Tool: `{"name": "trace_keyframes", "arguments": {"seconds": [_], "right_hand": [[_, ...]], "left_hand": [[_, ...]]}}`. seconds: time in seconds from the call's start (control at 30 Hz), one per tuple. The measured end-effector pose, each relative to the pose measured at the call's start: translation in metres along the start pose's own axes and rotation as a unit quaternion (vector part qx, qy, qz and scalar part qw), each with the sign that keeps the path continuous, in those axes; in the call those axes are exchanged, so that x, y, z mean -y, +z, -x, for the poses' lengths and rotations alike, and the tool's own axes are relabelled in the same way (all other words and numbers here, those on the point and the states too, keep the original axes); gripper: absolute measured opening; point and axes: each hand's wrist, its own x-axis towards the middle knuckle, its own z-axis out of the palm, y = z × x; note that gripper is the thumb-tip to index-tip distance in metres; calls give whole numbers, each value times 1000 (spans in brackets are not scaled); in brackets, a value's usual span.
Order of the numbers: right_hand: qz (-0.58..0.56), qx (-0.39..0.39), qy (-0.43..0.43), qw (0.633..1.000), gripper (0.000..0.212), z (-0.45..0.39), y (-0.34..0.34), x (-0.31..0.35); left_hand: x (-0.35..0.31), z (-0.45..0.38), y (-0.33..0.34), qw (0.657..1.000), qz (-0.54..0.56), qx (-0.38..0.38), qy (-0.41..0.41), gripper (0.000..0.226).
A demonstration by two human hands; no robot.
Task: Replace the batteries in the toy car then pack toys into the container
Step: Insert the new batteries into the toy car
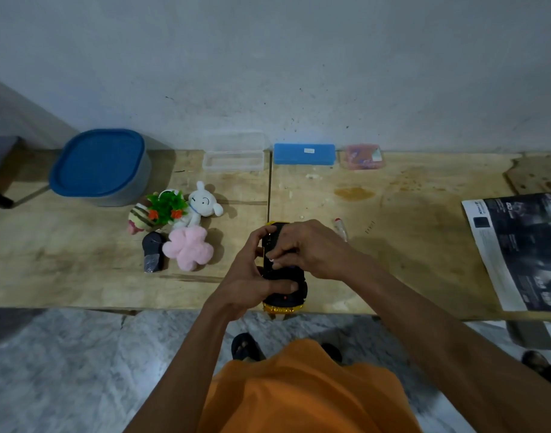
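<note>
A yellow toy car [283, 303] lies upside down near the table's front edge, its black underside facing up. My left hand [252, 276] grips the car's left side, fingers curled over the underside. My right hand [302, 248] lies across the car from the right, its fingertips pressing on the middle of the underside; whether they hold anything is hidden. To the left lie a white plush [202, 204], a pink plush flower [188, 248], a green plastic plant [167, 207], a striped plush [139, 218] and a dark small toy [153, 250]. A grey container with a blue lid [100, 165] stands at the back left.
A clear plastic box [233, 159], a blue case [303, 154] and a pink packet [361, 156] line the wall. A small screwdriver [341, 228] lies right of my hands. A printed sheet [518, 248] covers the right end of the wooden table [408, 214].
</note>
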Motion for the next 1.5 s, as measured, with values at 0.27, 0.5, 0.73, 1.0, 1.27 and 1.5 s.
{"name": "trace_keyframes", "arguments": {"seconds": [0.27,0.5,0.73,1.0,1.27,1.5], "right_hand": [[-44,-50,-11,998,10,-11,18,-13],[-48,-45,3,998,15,-10,17,-13],[-48,-38,58,996,15,-9,22,-8],[-410,-116,229,875,26,3,19,-10],[-614,-120,292,723,19,17,30,-8],[-628,-141,304,703,16,18,33,-3]], "left_hand": [[2,-5,-2,1000,20,-15,11,100],[0,-6,-3,1000,18,-12,10,101],[5,-6,-1,1000,8,-6,3,101],[14,-4,-9,998,38,-32,-29,101],[12,-1,-7,999,27,-15,-31,105],[16,-1,-8,999,26,-16,-38,109]]}}
